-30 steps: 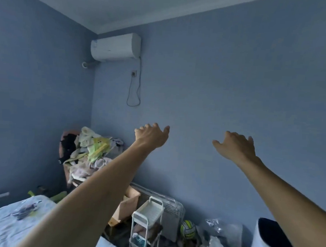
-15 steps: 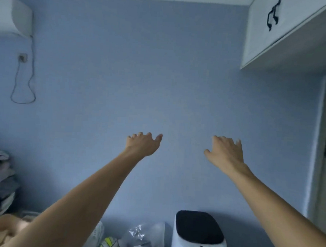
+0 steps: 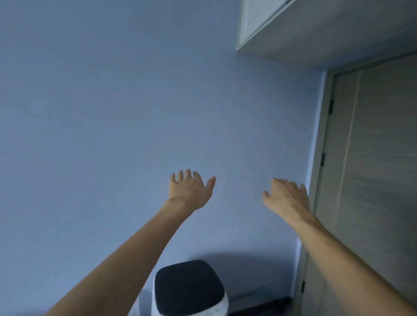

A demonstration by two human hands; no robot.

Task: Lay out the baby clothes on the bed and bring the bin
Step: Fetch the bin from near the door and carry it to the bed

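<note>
A white bin with a dark top (image 3: 188,292) stands on the floor against the blue wall, low in the middle of the view. Both my arms are stretched out in front of me at chest height, well above the bin. My left hand (image 3: 189,189) is open with fingers spread and holds nothing. My right hand (image 3: 286,198) is also open and empty, palm down, close to the door frame. The bed and the baby clothes are out of view.
A grey wooden door (image 3: 375,181) with black hinges fills the right side. A white overhead cabinet (image 3: 260,18) hangs at the top right. The blue wall (image 3: 107,128) spans the left and middle. Dark floor shows at the bottom by the door.
The view has swung to the right: the air conditioner, clothes pile, trolley and ball have left the frame and the door has come in. The bin now sits nearer the centre. Both hands stay open.
</note>
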